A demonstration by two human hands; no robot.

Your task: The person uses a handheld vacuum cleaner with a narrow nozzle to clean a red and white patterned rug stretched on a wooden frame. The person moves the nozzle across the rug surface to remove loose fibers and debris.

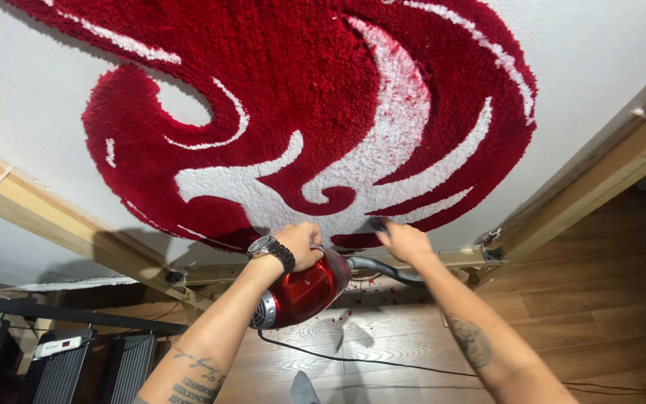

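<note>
The 2 arms are closest, reaching up from the bottom of the view. The biggest thing past them is the red and white rug [315, 112], stretched on a white cloth in a wooden frame [54, 217] that stands up over the brown wood floor [585, 299].

Next in size is the red hand vacuum [304, 288]. It hangs in the air just under the bottom edge of the rug, tilted, with its round vent end facing down. The left hand [300, 245], with a dark wrist watch [271, 250], is wrapped tight around the top of the vacuum and carries it. A grey hose [383, 269] bends out from the vacuum to the right. The right hand [403, 239] is closed around a dark nozzle [377, 224] and presses it on the white fluff at the rug's bottom edge.

A thin black cord [383, 363] lies across the floor. Tiny red bits of yarn [353, 303] are scattered below the frame.

To do this well, I think the nozzle should stay flat on the fluff and slide slowly in rows, with the vacuum held close so the hose stays loose.
</note>
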